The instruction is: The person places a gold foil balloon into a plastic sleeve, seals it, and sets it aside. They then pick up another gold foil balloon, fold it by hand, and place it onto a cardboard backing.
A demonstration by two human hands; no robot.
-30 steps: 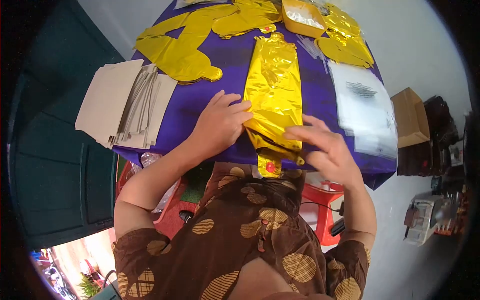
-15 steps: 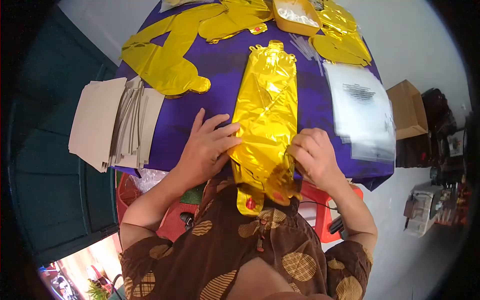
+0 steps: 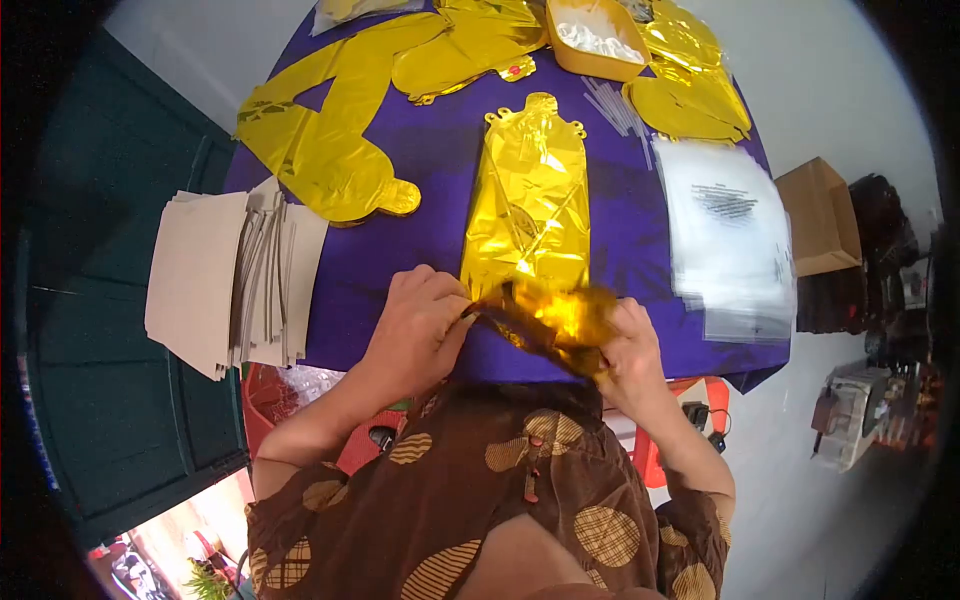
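- At desk's left edge: cardboard stack (image 3: pixel 215 280) hangs partly over the side; a nudge could tip it off.
- Left hand (image 3: pixel 418 330), grip pinching near end of gold foil balloon (image 3: pixel 530 215).
- Balloon lies mid-desk on purple cloth (image 3: pixel 420 225), its near end rolled up.
- Right hand (image 3: pixel 632 350) pinches the roll too; foil's slick, prob. springs open w/ loose hold.
- Plastic bags (image 3: pixel 730 225) at right, near edge.

Head camera looks steeply down, close over the purple table (image 3: pixel 420 215).
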